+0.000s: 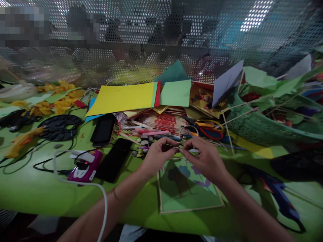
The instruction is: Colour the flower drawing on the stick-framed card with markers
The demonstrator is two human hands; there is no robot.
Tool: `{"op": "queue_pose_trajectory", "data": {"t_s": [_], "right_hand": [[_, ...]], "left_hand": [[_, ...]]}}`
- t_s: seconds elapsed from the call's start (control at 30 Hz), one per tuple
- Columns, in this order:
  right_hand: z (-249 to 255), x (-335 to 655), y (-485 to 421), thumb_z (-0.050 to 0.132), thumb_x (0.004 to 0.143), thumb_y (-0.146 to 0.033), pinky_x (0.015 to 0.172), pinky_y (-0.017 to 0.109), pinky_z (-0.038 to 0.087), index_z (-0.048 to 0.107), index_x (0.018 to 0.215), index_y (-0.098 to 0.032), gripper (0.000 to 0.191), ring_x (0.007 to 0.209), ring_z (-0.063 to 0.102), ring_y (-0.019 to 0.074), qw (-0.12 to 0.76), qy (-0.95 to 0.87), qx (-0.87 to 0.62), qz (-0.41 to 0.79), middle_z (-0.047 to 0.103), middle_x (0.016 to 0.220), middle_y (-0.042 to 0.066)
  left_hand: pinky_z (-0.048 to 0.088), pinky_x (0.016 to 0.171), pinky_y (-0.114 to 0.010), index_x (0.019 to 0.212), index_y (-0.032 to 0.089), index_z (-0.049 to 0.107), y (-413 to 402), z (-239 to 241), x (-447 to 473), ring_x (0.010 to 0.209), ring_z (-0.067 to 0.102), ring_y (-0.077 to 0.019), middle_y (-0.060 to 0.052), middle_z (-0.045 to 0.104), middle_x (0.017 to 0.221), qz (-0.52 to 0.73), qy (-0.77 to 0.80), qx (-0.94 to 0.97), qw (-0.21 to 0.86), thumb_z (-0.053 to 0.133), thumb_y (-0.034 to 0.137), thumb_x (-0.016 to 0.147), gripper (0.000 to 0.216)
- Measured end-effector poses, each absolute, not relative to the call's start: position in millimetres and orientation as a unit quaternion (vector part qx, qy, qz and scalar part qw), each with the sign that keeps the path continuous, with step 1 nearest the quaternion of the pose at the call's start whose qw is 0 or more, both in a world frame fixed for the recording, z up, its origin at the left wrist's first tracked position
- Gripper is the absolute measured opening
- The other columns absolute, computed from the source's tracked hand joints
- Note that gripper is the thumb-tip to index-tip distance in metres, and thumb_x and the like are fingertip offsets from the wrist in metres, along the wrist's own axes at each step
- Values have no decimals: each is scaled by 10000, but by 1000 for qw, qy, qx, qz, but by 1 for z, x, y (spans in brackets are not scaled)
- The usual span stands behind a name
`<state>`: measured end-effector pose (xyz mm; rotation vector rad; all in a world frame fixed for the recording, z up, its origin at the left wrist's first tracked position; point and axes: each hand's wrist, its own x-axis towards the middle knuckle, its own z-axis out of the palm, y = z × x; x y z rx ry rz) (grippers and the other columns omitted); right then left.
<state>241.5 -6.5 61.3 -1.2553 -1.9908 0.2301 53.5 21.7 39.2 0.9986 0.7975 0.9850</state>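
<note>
My left hand (161, 152) and my right hand (200, 154) meet fingertip to fingertip above the far edge of a green paper picture (191, 198). Both are pinched closed around something too small to name. Thin sticks frame the picture, which carries blue and purple paper flowers (185, 171) and the shadow of my hands. Just beyond my fingers lie small stones (140, 153), pens (157, 133) and a metal ring (188, 131). Scissors with orange and red handles (210, 131) rest past my right hand.
Left on the green table (25, 198) are two dark phones (114, 159), a purple power strip (85, 166) with a white cable, a black palette (60, 127) and a yellow glue gun (24, 143). A blue glue gun (280, 195) lies right, near a green basket (257, 131). Coloured paper (123, 95) stands behind.
</note>
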Motion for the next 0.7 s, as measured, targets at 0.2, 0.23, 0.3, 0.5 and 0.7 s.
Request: {"op": "queue_pose_trajectory", "data": {"t_s": [0.2, 0.23, 0.3, 0.5, 0.7], "right_hand": [[60, 245, -5, 673, 910, -127, 703, 280, 484, 670, 881, -208, 86, 769, 670, 182, 375, -793, -473, 82, 703, 847, 25], [60, 246, -5, 665, 913, -117, 712, 285, 489, 675, 894, -210, 95, 783, 675, 186, 374, -794, -473, 83, 710, 861, 28], [59, 246, -5, 655, 922, -111, 721, 294, 495, 684, 918, -212, 105, 806, 684, 196, 367, -797, -473, 83, 722, 880, 35], [62, 243, -4, 641, 949, -119, 764, 310, 511, 705, 969, -214, 116, 853, 695, 204, 356, -811, -458, 80, 749, 922, 54], [63, 244, -4, 627, 946, -93, 792, 304, 509, 707, 1015, -217, 163, 875, 691, 193, 374, -805, -454, 84, 761, 960, 51]], "left_hand": [[532, 792, -261, 945, 145, 748, 24, 38, 52, 755, 666, -117, -20, 732, 841, 419, 375, 422, 711, 907, 318, 637, 388], [538, 795, -266, 955, 142, 752, 24, 39, 52, 752, 671, -119, -24, 735, 846, 412, 379, 419, 715, 908, 321, 634, 398], [548, 783, -273, 933, 130, 757, 25, 40, 50, 730, 678, -123, -34, 736, 841, 393, 384, 414, 726, 919, 316, 617, 400], [555, 735, -255, 827, 140, 730, 28, 43, 45, 676, 672, -113, -1, 702, 775, 348, 383, 412, 750, 963, 345, 588, 392], [570, 845, -262, 870, 146, 752, 32, 44, 45, 769, 676, -106, -5, 717, 872, 337, 385, 407, 757, 1005, 369, 529, 480]]}}
